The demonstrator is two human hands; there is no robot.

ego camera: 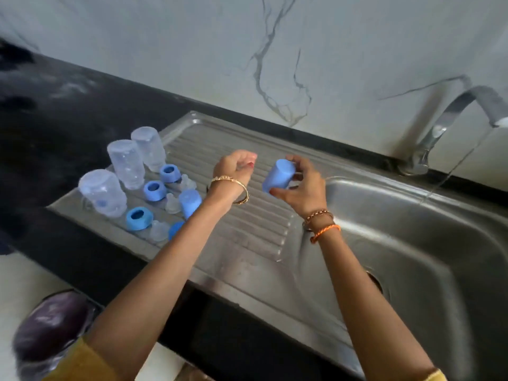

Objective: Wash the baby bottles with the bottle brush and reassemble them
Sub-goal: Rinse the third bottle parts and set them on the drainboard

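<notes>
Three clear baby bottles (125,163) stand upside down at the far left of the steel drainboard (247,243). Just right of them lie three blue screw rings (154,190), with clear silicone nipples (173,204) beside those and another blue cap (189,202) near the person's left forearm. The right hand (302,182) pinches a blue bottle cap (278,176) between thumb and curled fingertips, holding it tilted above the drainboard near the sink basin (412,243). The left hand (233,167) hovers just left of the cap, its fingers curled in; whether it holds anything cannot be told. At the far right, water runs from the tap (450,116) into the basin.
</notes>
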